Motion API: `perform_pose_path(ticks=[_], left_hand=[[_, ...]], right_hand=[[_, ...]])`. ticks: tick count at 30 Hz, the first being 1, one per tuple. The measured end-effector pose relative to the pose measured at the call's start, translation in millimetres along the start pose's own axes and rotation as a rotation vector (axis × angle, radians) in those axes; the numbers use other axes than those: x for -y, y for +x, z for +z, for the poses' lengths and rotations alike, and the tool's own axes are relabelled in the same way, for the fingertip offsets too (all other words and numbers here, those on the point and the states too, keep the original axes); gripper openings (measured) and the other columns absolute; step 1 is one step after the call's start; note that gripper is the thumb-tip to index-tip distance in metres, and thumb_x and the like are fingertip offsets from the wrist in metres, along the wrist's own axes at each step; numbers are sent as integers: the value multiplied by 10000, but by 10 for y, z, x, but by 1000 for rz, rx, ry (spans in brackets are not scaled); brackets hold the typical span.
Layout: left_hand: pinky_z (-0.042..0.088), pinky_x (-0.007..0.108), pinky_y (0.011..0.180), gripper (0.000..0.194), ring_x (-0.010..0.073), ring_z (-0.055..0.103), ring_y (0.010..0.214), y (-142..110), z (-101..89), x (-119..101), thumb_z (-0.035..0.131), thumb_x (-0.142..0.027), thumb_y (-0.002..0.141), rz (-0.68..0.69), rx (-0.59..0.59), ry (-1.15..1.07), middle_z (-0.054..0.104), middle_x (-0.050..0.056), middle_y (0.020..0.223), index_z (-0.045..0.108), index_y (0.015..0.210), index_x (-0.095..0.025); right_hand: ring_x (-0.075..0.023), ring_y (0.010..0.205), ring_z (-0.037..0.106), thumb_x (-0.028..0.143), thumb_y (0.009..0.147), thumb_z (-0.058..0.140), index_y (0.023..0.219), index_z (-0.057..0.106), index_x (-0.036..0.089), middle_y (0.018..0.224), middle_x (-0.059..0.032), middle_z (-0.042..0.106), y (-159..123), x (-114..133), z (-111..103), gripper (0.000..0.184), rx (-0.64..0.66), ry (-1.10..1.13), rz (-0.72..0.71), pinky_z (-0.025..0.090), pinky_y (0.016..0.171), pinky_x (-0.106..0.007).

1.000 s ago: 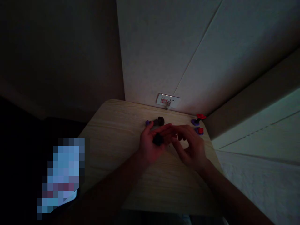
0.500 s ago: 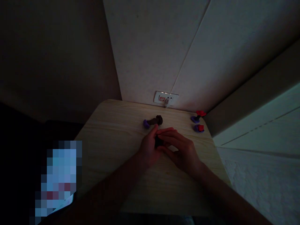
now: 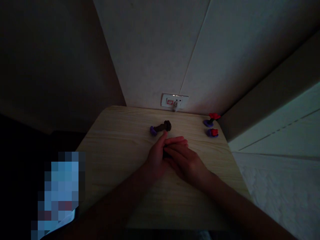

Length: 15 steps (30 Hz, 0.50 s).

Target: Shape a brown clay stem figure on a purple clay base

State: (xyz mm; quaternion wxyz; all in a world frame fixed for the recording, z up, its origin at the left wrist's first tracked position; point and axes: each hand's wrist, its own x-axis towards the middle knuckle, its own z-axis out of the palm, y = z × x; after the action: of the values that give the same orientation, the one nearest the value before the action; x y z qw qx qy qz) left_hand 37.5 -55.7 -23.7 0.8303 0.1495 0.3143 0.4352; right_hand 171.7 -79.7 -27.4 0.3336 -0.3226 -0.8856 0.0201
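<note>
Above the pale wooden tabletop (image 3: 120, 133), my left hand (image 3: 157, 155) lies palm up, cupped around a dark lump of modelling clay (image 3: 165, 153). Laid over it, my right hand (image 3: 188, 161) presses its fingers onto the clay and my left palm. Most of the lump is hidden between the hands. Just beyond my left thumb lies a clay piece (image 3: 160, 127) with a brown bar, a darker rounded end and a purple end. Off to the right are two small clay shapes: a red-topped one on a purple base (image 3: 211, 120) and a low red and purple one (image 3: 213, 133).
A wall socket (image 3: 174, 101) with a plug in it sits just above the table's back edge. At lower left a lit screen (image 3: 62, 186) is blurred out. A white quilted surface (image 3: 282, 186) borders the table on the right. The light is dim.
My right hand has flattened and closed down over the left palm, covering more of the dark clay. The view has shifted slightly; the pieces on the table stay put.
</note>
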Motion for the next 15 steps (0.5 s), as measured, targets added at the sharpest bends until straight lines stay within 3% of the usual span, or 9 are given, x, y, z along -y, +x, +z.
perform_pose_path(ticks=[8,15], left_hand=[[541,416,999,439,318,741,1009,-15,31,120,649,-540,875,97,-106,114,787,159,900,787,815,-128],[545,465,1033,389,320,721,1093,3,27,103,691,-529,845,93,-137,91,789,151,959,775,808,-151]], right_hand=[[-281,1024,668,69,945,450,1159,627,79,1068,-199,704,11,50,153,278,-8,-22,23,614,886,-415],[-280,912,612,75,941,411,1056,625,93,932,-166,663,42,37,248,244,30,-130,17,569,814,-415]])
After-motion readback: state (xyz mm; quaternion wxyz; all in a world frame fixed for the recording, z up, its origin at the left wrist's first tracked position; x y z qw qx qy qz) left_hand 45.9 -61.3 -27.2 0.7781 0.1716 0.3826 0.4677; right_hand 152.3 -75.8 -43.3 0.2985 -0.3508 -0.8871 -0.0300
